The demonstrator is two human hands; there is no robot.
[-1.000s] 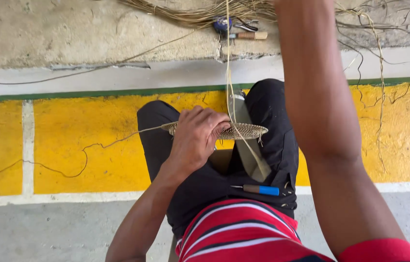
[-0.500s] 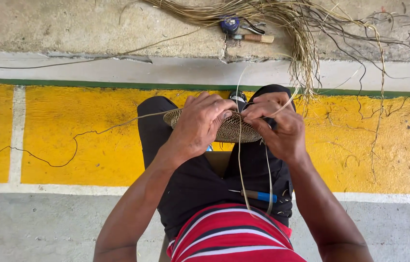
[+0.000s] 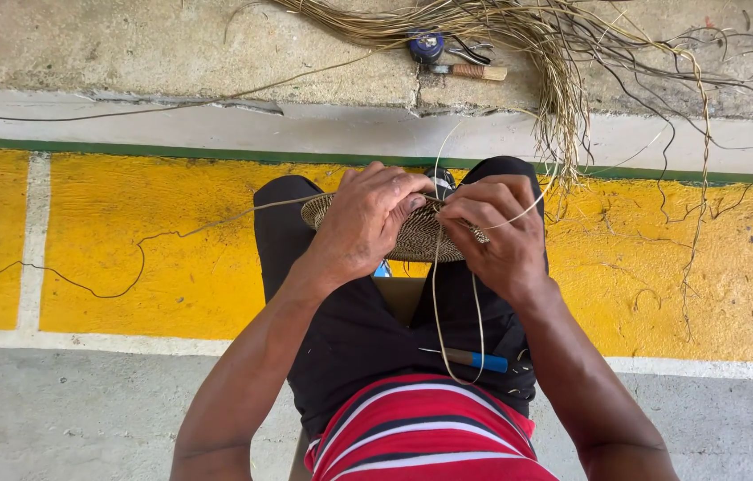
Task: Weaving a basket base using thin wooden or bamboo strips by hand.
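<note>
Gripping the woven disc (image 3: 412, 233) over our knees, we are clamping its rim with the left hand (image 3: 366, 223) while the right hand (image 3: 494, 233) is pinching the strand (image 3: 437, 303); we are judging steady tension matters, keeping that loop untangled.

An outdoor craft spot: painted concrete floor (image 3: 127, 232), loose fibre bundle (image 3: 519, 36).

Both hands (image 3: 434, 227) grip a woven disc (image 3: 412, 239) above the knees.
</note>
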